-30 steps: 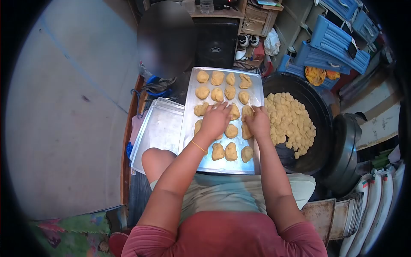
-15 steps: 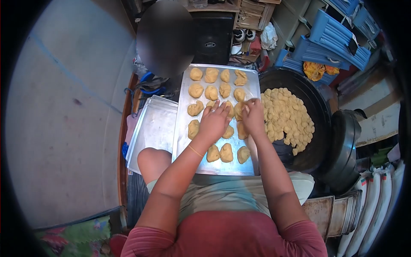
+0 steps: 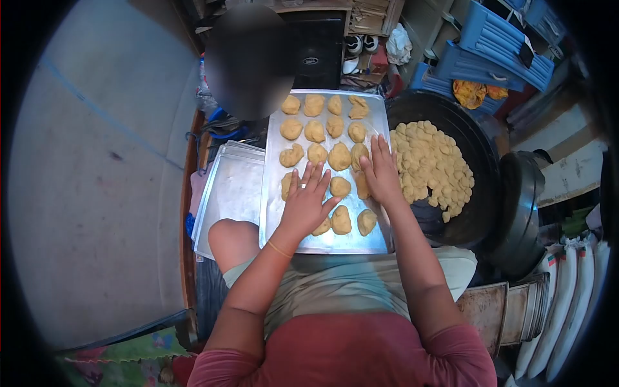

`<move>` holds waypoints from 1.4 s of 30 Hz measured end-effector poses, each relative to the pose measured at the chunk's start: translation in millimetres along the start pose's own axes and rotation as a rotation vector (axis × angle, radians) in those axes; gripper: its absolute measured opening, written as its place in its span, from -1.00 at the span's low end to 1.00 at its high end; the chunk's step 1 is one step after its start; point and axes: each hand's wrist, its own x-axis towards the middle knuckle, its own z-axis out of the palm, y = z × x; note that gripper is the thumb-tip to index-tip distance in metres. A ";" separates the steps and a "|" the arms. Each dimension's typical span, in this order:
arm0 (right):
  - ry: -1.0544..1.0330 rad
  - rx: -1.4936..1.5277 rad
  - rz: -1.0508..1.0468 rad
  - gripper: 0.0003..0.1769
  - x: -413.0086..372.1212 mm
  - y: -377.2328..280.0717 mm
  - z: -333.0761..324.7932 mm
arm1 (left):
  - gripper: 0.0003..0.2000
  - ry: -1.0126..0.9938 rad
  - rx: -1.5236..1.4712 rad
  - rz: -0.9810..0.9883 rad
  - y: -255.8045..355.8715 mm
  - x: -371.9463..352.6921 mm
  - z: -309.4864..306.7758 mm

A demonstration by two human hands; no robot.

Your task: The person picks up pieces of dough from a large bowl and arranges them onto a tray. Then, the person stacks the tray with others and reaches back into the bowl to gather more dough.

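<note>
A metal baking tray point(image 3: 274, 242) rests across my lap, with rows of yellowish dough pieces point(image 3: 340, 157) on it. My left hand point(image 3: 306, 203) lies palm down over the tray's lower left, fingers spread, hiding parts of the dough pieces under it. At the tray's right edge is my right hand point(image 3: 384, 177), its fingers stretched out and thumb apart, next to a dough piece point(image 3: 360, 156). Whether either palm presses on dough cannot be seen. To the right, a big black basin point(image 3: 487, 174) holds a heap of small dough lumps point(image 3: 433, 164).
More metal trays point(image 3: 227, 193) are stacked at my left, beside a wooden edge point(image 3: 187, 238). Blue plastic pieces point(image 3: 500, 39) lean at the upper right. Shoes point(image 3: 361, 45) sit on a shelf. Old baking trays point(image 3: 483, 313) stand at the lower right. A person's blurred head is beyond the tray.
My left hand has moved down and left, spreading its fingers and uncovering dough pieces in the middle row. The right hand's bent fingers have straightened beside the right column.
</note>
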 end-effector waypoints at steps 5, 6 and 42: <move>-0.090 -0.129 -0.050 -0.19 -53.9 -3.2 14.0 | -0.34 -0.076 0.131 0.019 -6.1 -22.1 7.7; -0.088 -0.131 -0.042 -0.19 -52.8 -3.6 13.5 | -0.35 -0.093 0.123 0.008 -6.1 -21.7 5.9; -0.268 -0.128 -0.352 -0.34 -117.6 -85.0 31.1 | -0.52 -0.013 -0.062 -0.198 -25.5 -78.9 -0.8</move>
